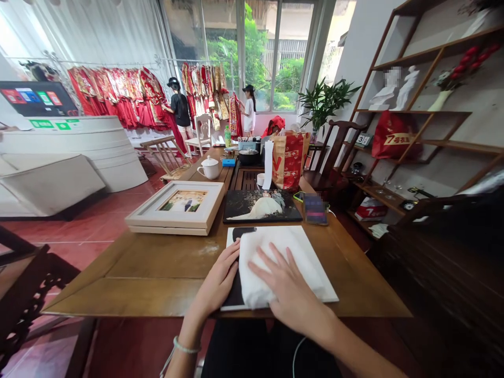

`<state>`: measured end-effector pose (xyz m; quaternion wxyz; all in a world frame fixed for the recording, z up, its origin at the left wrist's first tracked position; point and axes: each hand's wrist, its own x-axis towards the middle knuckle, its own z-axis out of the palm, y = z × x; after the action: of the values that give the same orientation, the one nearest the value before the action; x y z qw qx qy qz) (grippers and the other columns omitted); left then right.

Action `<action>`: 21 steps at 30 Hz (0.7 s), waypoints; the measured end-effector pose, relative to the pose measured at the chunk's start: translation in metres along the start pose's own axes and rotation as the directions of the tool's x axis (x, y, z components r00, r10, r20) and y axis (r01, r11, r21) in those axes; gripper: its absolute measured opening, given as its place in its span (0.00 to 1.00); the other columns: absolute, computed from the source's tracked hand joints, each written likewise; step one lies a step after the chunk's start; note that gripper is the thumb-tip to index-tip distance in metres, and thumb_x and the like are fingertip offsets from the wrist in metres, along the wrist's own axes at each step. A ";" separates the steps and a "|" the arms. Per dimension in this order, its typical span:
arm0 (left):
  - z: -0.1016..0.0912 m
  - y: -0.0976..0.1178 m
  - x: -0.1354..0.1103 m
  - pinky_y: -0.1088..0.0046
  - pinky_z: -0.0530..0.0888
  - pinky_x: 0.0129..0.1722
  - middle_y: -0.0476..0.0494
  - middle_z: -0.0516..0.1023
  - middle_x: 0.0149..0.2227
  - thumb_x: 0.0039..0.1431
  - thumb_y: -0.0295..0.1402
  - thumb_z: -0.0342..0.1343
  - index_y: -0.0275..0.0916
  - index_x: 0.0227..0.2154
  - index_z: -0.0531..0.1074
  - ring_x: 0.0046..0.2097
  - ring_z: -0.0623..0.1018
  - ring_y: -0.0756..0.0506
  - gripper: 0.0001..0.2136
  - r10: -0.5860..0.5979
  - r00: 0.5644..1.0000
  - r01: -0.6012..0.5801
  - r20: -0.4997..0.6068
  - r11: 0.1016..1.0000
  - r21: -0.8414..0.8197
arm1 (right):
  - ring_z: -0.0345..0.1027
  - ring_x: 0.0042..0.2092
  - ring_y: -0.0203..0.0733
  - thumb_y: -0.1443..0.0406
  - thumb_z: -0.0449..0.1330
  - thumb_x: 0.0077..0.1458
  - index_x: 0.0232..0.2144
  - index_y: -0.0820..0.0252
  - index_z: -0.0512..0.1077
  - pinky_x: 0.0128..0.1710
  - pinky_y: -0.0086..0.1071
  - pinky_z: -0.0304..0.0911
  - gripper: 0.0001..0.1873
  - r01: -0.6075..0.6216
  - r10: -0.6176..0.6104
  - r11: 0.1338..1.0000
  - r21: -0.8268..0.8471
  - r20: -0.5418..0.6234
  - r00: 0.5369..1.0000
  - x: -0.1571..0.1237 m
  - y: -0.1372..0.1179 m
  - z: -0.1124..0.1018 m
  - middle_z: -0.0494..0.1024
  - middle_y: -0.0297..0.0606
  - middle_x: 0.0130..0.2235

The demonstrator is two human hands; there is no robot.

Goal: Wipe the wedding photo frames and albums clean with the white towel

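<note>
R hand, fingers splayed, no grip, presses soft white cloth on rect. b&w panel; L hand, fingers together, grip unclear, prob. steadies it.

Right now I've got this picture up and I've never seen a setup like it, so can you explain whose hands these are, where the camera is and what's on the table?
There is no machine here, just a person's two bare hands. The single picture comes from a camera on that person's head, looking forward and down. The right hand lies spread on a white cloth; the left hand rests at the cloth's left edge. Under the cloth is a flat black-and-white panel. Neither hand is lifting anything. Farther back on the wooden table are a framed picture, a dark picture, a phone, a paper bag and a lidded cup.
</note>
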<state>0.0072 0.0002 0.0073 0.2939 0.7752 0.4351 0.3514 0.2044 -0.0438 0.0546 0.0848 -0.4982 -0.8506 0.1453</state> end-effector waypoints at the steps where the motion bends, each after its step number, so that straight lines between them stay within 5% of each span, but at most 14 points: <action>1: 0.000 0.000 0.000 0.57 0.54 0.65 0.44 0.59 0.64 0.65 0.32 0.43 0.43 0.57 0.66 0.65 0.58 0.43 0.19 0.002 1.000 -0.002 0.002 1.000 -0.001 | 0.24 0.67 0.55 0.76 0.52 0.35 0.63 0.50 0.55 0.62 0.60 0.25 0.49 0.029 -0.030 0.999 0.029 0.047 0.998 -0.013 -0.007 0.000 0.45 0.37 0.68; 5: 0.000 -0.002 -0.001 0.57 0.54 0.65 0.43 0.60 0.64 0.65 0.31 0.43 0.42 0.58 0.65 0.65 0.59 0.43 0.19 0.018 1.000 -0.018 -0.010 1.000 -0.011 | 0.28 0.67 0.54 0.76 0.50 0.29 0.60 0.48 0.60 0.62 0.61 0.25 0.51 0.098 -0.125 0.984 0.151 0.185 0.975 -0.052 -0.006 -0.010 0.48 0.34 0.67; 9: 0.000 -0.003 -0.002 0.57 0.54 0.65 0.45 0.60 0.64 0.65 0.30 0.42 0.44 0.58 0.64 0.65 0.59 0.43 0.19 0.030 0.999 -0.030 -0.018 0.999 -0.013 | 0.37 0.67 0.44 0.77 0.48 0.34 0.57 0.40 0.64 0.64 0.54 0.30 0.46 0.104 -0.130 0.969 0.226 0.105 0.986 -0.057 0.033 -0.019 0.54 0.23 0.65; 14: 0.000 -0.001 -0.002 0.59 0.52 0.66 0.45 0.60 0.64 0.67 0.32 0.40 0.42 0.58 0.64 0.66 0.57 0.44 0.19 -0.012 1.000 0.012 -0.006 1.000 -0.017 | 0.38 0.67 0.47 0.76 0.48 0.37 0.58 0.48 0.64 0.64 0.54 0.33 0.43 -0.154 0.163 0.982 0.107 -0.074 0.984 -0.025 0.064 -0.016 0.55 0.30 0.65; 17: 0.000 -0.001 0.000 0.59 0.52 0.66 0.44 0.61 0.64 0.66 0.33 0.41 0.41 0.57 0.65 0.65 0.58 0.45 0.19 -0.022 1.000 0.022 -0.010 0.999 -0.023 | 0.39 0.66 0.56 0.74 0.51 0.41 0.59 0.55 0.63 0.62 0.61 0.34 0.39 -0.313 0.311 0.949 0.017 -0.188 0.932 -0.006 0.046 -0.007 0.57 0.42 0.64; 21: 0.000 -0.002 0.003 0.58 0.53 0.65 0.44 0.62 0.63 0.67 0.34 0.41 0.41 0.56 0.67 0.65 0.60 0.44 0.19 -0.018 1.000 0.017 -0.021 0.999 -0.052 | 0.35 0.67 0.55 0.74 0.54 0.39 0.57 0.60 0.64 0.63 0.58 0.29 0.39 -0.130 0.131 0.991 0.013 -0.158 0.979 -0.004 -0.003 0.013 0.55 0.46 0.65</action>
<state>0.0076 0.0037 0.0063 0.3120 0.7597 0.4357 0.3683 0.2002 -0.0508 0.0434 0.1430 -0.5628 -0.8064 0.1116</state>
